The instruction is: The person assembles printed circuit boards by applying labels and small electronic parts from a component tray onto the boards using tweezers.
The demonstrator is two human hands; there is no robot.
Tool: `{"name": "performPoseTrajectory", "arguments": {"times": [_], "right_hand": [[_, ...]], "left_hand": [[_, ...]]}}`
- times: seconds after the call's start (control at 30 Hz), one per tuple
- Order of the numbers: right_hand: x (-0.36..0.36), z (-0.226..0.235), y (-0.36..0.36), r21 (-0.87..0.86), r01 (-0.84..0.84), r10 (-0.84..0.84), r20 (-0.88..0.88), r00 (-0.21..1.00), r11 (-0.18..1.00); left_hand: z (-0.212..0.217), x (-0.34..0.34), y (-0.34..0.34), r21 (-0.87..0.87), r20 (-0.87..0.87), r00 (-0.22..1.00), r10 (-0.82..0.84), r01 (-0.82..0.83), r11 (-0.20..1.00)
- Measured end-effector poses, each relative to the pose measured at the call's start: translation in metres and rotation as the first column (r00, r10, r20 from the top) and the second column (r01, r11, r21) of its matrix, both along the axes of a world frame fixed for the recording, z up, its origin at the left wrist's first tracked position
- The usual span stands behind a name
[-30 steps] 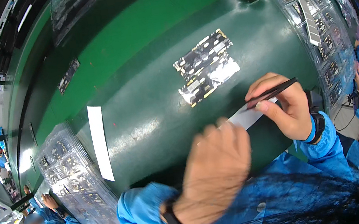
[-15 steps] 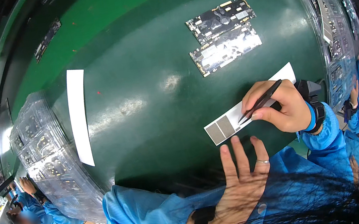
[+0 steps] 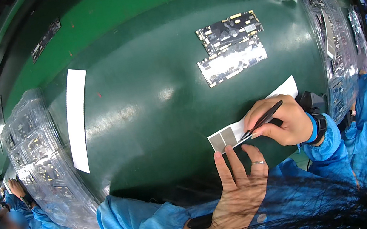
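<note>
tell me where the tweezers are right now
In the head view, the black tweezers sit in the right hand, tips on the white strip above the left hand.

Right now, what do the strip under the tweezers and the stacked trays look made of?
Strip: probably matte white paper backing, carrying duller grey squares. Trays: clear moulded plastic, glossy; contents show through. Tweezers: black, material unclear.

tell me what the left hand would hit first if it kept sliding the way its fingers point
The left hand points up the table. Its fingertips already touch the near edge of the white strip with grey squares, so that comes first. Beyond it lies bare green mat, then probably the two circuit boards; depth is unclear.
</note>
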State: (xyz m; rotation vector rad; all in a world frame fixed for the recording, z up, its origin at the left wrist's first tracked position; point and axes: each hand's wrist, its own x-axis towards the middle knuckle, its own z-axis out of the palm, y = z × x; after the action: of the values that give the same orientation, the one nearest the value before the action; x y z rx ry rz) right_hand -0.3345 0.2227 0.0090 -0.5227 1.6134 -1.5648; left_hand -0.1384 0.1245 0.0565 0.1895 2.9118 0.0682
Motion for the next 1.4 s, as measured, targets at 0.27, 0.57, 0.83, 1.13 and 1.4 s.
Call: {"name": "performPoseTrajectory", "arguments": {"times": [0.27, 0.57, 0.83, 1.13, 1.4], "right_hand": [[-0.012, 0.019, -0.004, -0.051, 0.004, -0.01, -0.118, 0.993, 0.999], [-0.073, 0.023, -0.061, -0.062, -0.037, 0.022, -0.22, 0.975, 0.997], [-0.079, 0.006, -0.062, -0.016, -0.108, 0.103, -0.19, 0.976, 0.994], [-0.082, -0.002, -0.065, 0.031, -0.102, 0.106, -0.174, 0.979, 0.994], [-0.081, -0.004, -0.063, -0.008, -0.11, 0.106, -0.204, 0.973, 0.994]], "left_hand": [[0.01, -0.01, -0.014, 0.023, 0.04, 0.999, -0.03, 0.029, 0.999], [-0.003, -0.08, -0.046, 0.217, -0.135, 0.978, 0.162, -0.13, 0.967], [-0.02, -0.078, -0.051, 0.112, -0.091, 0.984, 0.153, -0.143, 0.983], [-0.023, -0.083, -0.051, 0.12, -0.061, 0.983, 0.173, -0.165, 0.979], [-0.022, -0.086, -0.052, 0.243, -0.069, 0.971, 0.23, -0.208, 0.948]]}}
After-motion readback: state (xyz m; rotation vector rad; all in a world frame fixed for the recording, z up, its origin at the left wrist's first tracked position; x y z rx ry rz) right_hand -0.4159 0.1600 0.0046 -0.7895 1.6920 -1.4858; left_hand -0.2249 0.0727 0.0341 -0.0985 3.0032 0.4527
